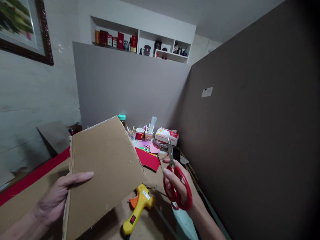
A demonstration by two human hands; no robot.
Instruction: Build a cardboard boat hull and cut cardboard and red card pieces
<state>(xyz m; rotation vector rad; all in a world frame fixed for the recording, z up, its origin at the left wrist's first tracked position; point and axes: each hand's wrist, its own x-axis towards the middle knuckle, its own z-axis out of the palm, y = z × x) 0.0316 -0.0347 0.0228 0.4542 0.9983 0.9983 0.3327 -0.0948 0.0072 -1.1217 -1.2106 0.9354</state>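
While the left hand grasps a cardboard sheet by its left edge in the head view, the right hand grips red-handled scissors, blades upward. Open space separates them from the sheet's right edge; beneath lies a yellow glue gun, with a partition rising rightward.

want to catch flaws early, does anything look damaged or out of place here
Yes, the cardboard held in the left hand looks rough: its upper edge shows bare, ridged corrugation, its left edge looks ragged, and a few pale specks mark its face. Nothing visible looks spilled.
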